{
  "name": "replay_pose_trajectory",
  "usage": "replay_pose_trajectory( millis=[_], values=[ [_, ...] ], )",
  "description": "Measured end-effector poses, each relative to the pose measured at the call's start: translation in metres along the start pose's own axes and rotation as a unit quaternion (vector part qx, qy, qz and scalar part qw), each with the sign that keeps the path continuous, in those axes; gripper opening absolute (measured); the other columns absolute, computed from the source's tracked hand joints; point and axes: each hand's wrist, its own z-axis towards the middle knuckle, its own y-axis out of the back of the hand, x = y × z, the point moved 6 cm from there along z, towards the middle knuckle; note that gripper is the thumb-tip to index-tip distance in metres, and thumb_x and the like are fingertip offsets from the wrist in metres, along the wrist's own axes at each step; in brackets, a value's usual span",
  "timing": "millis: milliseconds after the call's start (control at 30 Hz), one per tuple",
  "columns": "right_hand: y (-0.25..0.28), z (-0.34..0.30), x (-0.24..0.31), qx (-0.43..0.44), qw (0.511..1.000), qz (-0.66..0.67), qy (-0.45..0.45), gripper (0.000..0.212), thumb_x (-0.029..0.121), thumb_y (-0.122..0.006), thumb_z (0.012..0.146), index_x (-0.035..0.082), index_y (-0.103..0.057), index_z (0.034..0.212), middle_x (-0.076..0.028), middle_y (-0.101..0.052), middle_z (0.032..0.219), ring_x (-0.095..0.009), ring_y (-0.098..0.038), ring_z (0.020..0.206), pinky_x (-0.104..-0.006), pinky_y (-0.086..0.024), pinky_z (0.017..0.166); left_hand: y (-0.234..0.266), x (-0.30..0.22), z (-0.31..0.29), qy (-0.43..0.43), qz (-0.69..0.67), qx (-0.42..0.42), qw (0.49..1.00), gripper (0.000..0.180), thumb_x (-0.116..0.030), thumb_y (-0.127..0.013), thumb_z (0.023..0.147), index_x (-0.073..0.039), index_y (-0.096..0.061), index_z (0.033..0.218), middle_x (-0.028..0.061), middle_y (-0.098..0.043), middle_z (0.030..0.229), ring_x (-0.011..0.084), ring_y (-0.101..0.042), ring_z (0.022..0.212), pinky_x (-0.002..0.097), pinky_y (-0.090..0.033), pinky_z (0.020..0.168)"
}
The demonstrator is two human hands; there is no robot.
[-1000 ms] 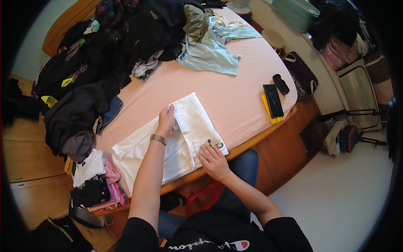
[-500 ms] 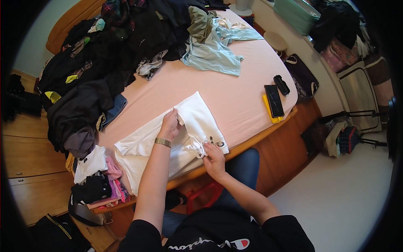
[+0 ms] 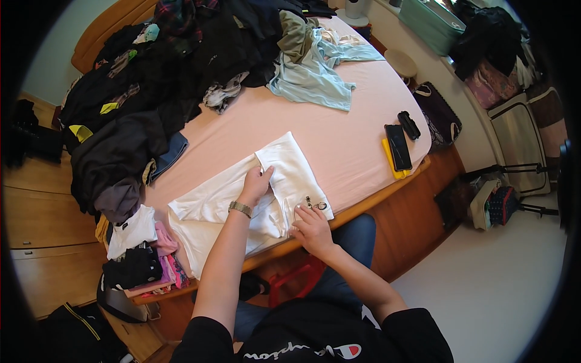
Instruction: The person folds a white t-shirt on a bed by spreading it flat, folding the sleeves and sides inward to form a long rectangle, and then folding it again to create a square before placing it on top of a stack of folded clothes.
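Note:
A white garment [image 3: 212, 199] with a small dark print near one end lies folded over on the pink-sheeted bed [image 3: 369, 91], close to its front edge. My left hand [image 3: 256, 185], with a metal-band watch on the wrist, pinches the cloth along the fold line in the middle. Nearer the edge, my right hand [image 3: 312, 231] has its bent fingers and thumb closed on the cloth beside the print. Part of the garment is hidden under my hands and left forearm.
Dark clothes [image 3: 133, 133] are heaped across the left and back, with a light blue garment [image 3: 311, 75] at the far side. Folded clothes [image 3: 130, 266] are stacked at the left corner. A phone [image 3: 397, 147] lies on a yellow item by the right edge, near a black case [image 3: 409, 124].
The bunched white cloth by my right hand now lies flatter. My left hand has shifted slightly right and nearer along the fold. The view has moved a little.

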Motion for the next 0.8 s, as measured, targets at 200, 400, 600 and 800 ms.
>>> replay_pose_trajectory(
  millis=[200, 400, 600, 800],
  values=[
    [0.001, 0.003, 0.000, 0.022, 0.999, -0.009, 0.031, 0.020, 0.022, -0.078, 0.075, 0.010, -0.073, 0.090, -0.017, -0.064, 0.120, -0.032, -0.055, 0.122, -0.0484, -0.036, 0.105, 0.000, 0.009, -0.003, 0.090, -0.059, 0.017, 0.994, 0.033, -0.032, -0.049, 0.104, -0.001, -0.061, 0.107, 0.0086, -0.070, 0.093, 0.0178, -0.069, 0.078, 0.0343, -0.059, 0.070],
    [-0.019, -0.008, -0.042, -0.171, 0.810, 0.469, -0.308, 0.012, 0.018, -0.074, 0.082, 0.010, -0.074, 0.091, -0.018, -0.065, 0.119, -0.035, -0.054, 0.122, -0.0486, -0.036, 0.106, -0.001, 0.003, -0.011, 0.199, -0.125, 0.019, 0.972, 0.037, -0.036, -0.045, 0.104, -0.005, -0.062, 0.112, 0.0075, -0.070, 0.104, 0.0191, -0.069, 0.088, 0.0362, -0.058, 0.077],
    [-0.016, -0.003, 0.013, -0.035, 0.999, -0.023, -0.027, 0.018, 0.021, -0.071, 0.083, 0.011, -0.074, 0.098, -0.021, -0.061, 0.127, -0.038, -0.051, 0.127, -0.0560, -0.031, 0.109, 0.004, 0.011, -0.016, 0.182, -0.128, -0.015, 0.975, 0.037, -0.039, -0.047, 0.103, -0.006, -0.063, 0.111, 0.0070, -0.069, 0.104, 0.0196, -0.069, 0.090, 0.0369, -0.058, 0.077],
    [-0.022, -0.008, 0.014, 0.016, 0.995, -0.082, 0.046, 0.029, 0.018, -0.070, 0.078, 0.014, -0.070, 0.108, -0.021, -0.056, 0.133, -0.038, -0.049, 0.129, -0.0581, -0.030, 0.109, 0.064, -0.005, -0.120, -0.195, 0.199, -0.223, 0.934, 0.027, -0.022, -0.064, 0.093, 0.003, -0.063, 0.102, 0.0169, -0.064, 0.103, 0.0272, -0.064, 0.094, 0.0384, -0.053, 0.079]
  ],
)
